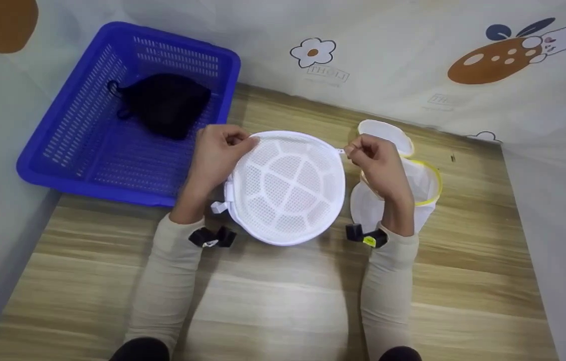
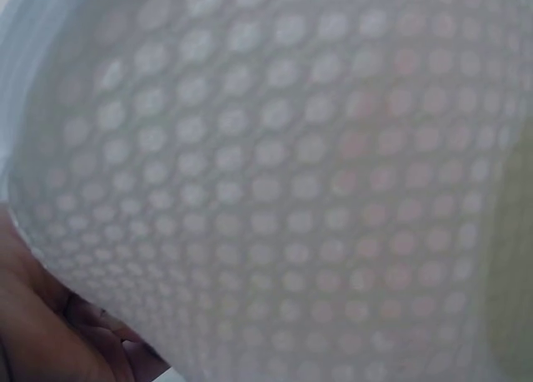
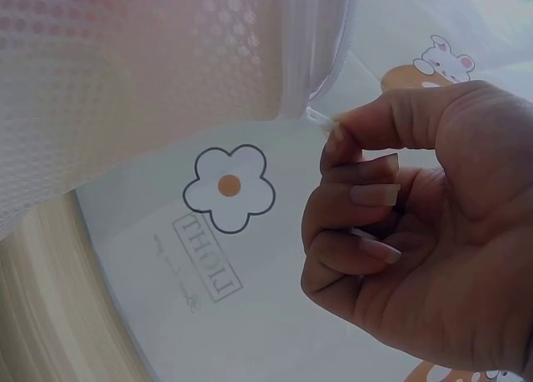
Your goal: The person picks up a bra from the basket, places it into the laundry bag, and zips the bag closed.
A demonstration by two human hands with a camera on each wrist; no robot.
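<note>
A round white mesh laundry bag [image 1: 290,188] with a spoked pattern is held up between the two hands. My left hand [image 1: 220,153] pinches its upper left rim between thumb and fingers. In the left wrist view, the mesh [image 2: 275,174] fills most of the picture and hides much of that hand. On the other side, my right hand [image 1: 380,163] pinches a small white tab [image 3: 321,120] at the bag's edge between thumb and forefinger, its other fingers curled in. A white strap end [image 1: 219,206] sticks out at the bag's lower left.
At the left is a blue plastic basket [image 1: 37,168] with a black cloth item [image 1: 167,103] with loops inside. Behind the right forearm, a white bag with a yellow rim [image 1: 435,178] and other white pieces [image 1: 385,134] lie on the wooden table [image 1: 473,281]. Printed sheeting [image 1: 388,50] borders the table.
</note>
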